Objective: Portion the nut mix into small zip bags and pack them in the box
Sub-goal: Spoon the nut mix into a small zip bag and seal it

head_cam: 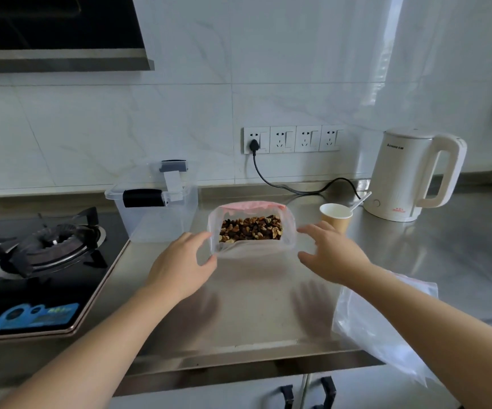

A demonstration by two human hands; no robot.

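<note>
Both forearms reached in from the near edge: the left hand (179,262) touched the open bag of nut mix (250,228) with loosely curved fingers, the right hand (331,255) hovered spread just beside it. Leftward stood one clear lidded storage box (153,208), still shut; rightward one paper cup (335,217), one kettle (412,175), and empty zip bags (380,320), uncountable. Portioning seemingly hadn't begun.

Open bag of nut mix (250,228) stood on counter (253,305); left hand (179,264) touched its side, right hand (331,255) spread beside; clear box (153,208) behind-left.
</note>
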